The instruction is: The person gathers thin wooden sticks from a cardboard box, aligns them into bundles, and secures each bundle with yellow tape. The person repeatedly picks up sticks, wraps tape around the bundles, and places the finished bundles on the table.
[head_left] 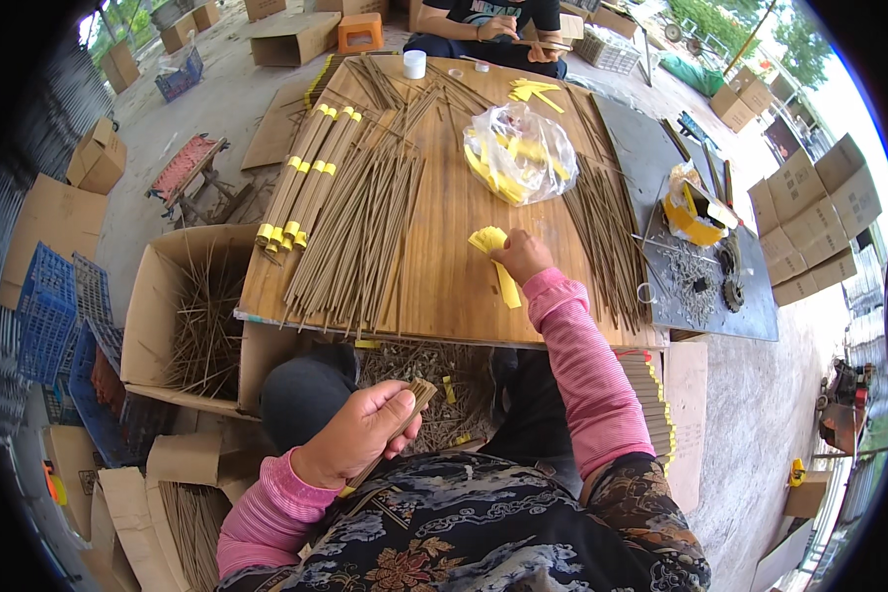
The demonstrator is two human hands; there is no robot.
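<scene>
Left hand [370, 422], right hand [525, 255]: two. Clear bag of yellow strips [521, 143]: one. White tub [414, 65]: one. Orange stool [360, 22]: one. Co-worker [488, 24]: one. Loose brown sticks [360, 237]: dozens, uncountable. Yellow-banded bundles [309, 197]: several, overlapping.

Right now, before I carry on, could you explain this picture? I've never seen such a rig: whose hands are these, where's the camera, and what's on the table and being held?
There is no robot here: these are a person's two bare hands. The single view comes from a wide fisheye camera worn on their head, looking down, so straight edges bend near the rim.

The left hand holds a bundle of thin brown sticks above the lap. The right hand has its fingers at some yellow strips; whether it grips one is unclear.

On the wooden table are loose brown sticks, yellow-banded bundles at the left, and a clear plastic bag with yellow pieces inside. Another person is across the table.
</scene>
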